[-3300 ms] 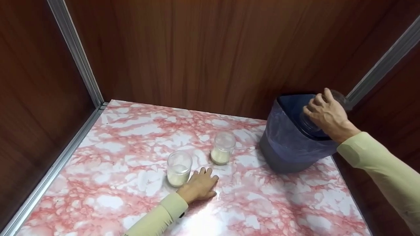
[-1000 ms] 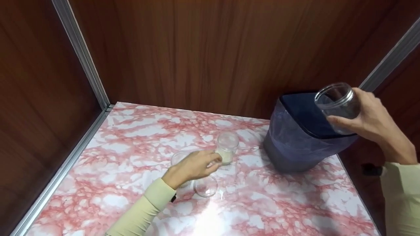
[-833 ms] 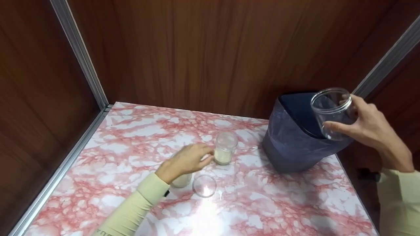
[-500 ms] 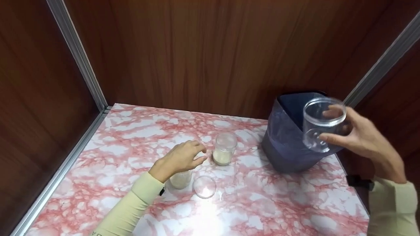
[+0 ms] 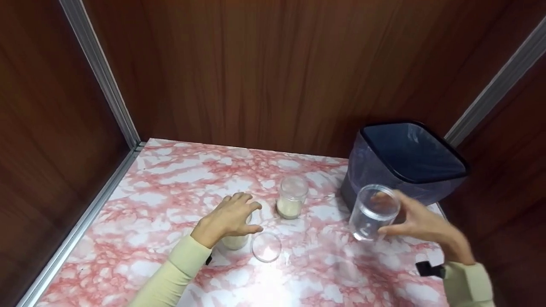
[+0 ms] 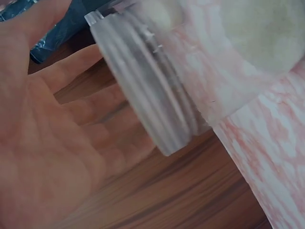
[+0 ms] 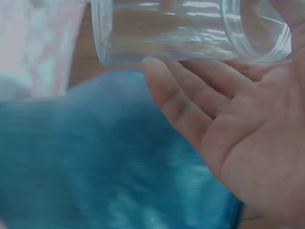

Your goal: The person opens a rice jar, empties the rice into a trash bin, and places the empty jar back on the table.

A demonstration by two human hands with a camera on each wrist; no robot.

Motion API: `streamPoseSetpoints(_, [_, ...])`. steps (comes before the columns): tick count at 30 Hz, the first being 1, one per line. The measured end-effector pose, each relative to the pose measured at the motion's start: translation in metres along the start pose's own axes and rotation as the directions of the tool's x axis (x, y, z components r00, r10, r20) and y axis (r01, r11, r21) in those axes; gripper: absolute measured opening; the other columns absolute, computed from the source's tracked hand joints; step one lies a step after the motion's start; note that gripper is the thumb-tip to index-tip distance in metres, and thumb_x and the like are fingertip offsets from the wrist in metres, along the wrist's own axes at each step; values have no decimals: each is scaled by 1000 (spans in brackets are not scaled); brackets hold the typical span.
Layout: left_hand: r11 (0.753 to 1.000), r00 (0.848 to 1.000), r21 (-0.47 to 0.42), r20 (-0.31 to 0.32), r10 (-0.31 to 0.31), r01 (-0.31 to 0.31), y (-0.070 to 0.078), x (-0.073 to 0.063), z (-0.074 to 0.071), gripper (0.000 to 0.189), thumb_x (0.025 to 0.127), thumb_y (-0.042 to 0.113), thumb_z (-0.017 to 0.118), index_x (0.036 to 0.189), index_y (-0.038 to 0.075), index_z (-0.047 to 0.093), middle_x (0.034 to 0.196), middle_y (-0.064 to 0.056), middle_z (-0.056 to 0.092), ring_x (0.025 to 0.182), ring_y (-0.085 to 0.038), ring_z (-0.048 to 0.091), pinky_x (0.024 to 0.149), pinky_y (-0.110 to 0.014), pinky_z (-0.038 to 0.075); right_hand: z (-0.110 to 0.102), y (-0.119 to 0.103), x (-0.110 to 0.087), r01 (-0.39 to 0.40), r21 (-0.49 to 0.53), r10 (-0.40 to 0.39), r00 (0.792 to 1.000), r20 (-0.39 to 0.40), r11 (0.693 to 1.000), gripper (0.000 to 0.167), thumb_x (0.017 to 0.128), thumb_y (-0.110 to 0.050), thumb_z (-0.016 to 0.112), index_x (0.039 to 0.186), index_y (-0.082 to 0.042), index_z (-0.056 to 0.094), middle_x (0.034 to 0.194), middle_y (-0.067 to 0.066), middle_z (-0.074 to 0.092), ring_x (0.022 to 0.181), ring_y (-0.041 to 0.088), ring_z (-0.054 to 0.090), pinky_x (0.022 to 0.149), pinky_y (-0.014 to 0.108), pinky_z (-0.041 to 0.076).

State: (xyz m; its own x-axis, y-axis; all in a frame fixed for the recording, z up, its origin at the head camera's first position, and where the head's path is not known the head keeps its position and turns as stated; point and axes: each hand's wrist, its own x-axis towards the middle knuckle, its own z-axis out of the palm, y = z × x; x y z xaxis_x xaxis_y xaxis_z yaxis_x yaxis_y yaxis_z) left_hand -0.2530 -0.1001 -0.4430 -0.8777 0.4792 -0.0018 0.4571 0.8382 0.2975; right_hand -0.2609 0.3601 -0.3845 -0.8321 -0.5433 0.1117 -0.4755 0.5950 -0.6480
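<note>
Step in hand, as I judge it: bringing the clear jar (image 5: 366, 219) away from the bin (image 5: 375, 168); right hand (image 5: 422, 224) grips it upright over the table (image 5: 179, 175)

Next move probably calls for setting it down level

Left hand (image 5: 228, 218) grips nothing, fingers spread by the near jar (image 5: 236, 243)

Contents: clear jar, none visible; near jar and far jar (image 5: 291, 204), pale matter low down; bin, bag-lined, contents unclear

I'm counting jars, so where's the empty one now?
In the head view, the empty jar is right of centre, held in the right hand, in front of the lined bin.
</note>
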Motion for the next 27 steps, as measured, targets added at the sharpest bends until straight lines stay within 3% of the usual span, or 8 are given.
streamPoseSetpoints(7, [996,992,-7,95,-83,84,-5,-4,2,66,84,53,70,140,23,52,156,-18,34,145,-45,26,111,-67,26,34,41,-1,-26,172,14,997,70,985,71,77,-13,83,136,1,45,136,24,55,119,10,58,90,16,49])
streamPoseSetpoints(12, [987,974,11,157,-162,163,-6,-6,4,77,80,56,74,145,25,45,159,-20,25,146,-47,21,107,-71,28,56,70,0,-35,284,-5,990,142,958,71,81,-6,78,139,6,39,140,32,48,124,2,53,90,18,49])
streamPoseSetpoints(16, [982,969,25,157,-190,189,-5,-4,6,78,79,50,77,146,28,43,160,-19,23,146,-46,22,104,-70,33,67,84,2,-36,349,-25,985,170,936,74,81,-3,77,142,5,35,141,33,44,124,0,51,90,20,50])
streamPoseSetpoints(21, [984,977,53,121,-178,173,-6,0,9,71,80,38,79,142,27,47,154,-20,33,137,-43,35,95,-63,44,76,92,3,-79,374,0,979,205,924,82,80,-1,77,147,1,30,144,32,35,122,7,49,91,22,50])
streamPoseSetpoints(24, [988,986,70,89,-143,137,-9,1,11,65,79,32,78,139,27,52,142,-19,45,123,-39,44,85,-57,49,79,94,2,-122,373,32,971,237,920,84,80,-2,76,149,-1,28,145,32,32,122,17,50,90,23,50])
streamPoseSetpoints(26, [991,990,75,76,-116,110,-11,3,11,63,79,31,77,137,27,54,134,-18,50,115,-38,47,79,-55,50,81,95,2,-150,384,46,963,267,911,85,81,-2,76,150,-3,26,143,33,30,112,19,57,84,24,53])
streamPoseSetpoints(27, [992,992,75,73,-104,99,-11,3,10,62,79,31,77,137,27,55,131,-18,51,112,-37,47,77,-53,50,82,97,2,-148,384,41,961,273,911,85,82,-2,75,151,-3,26,145,33,29,114,18,56,85,23,52])
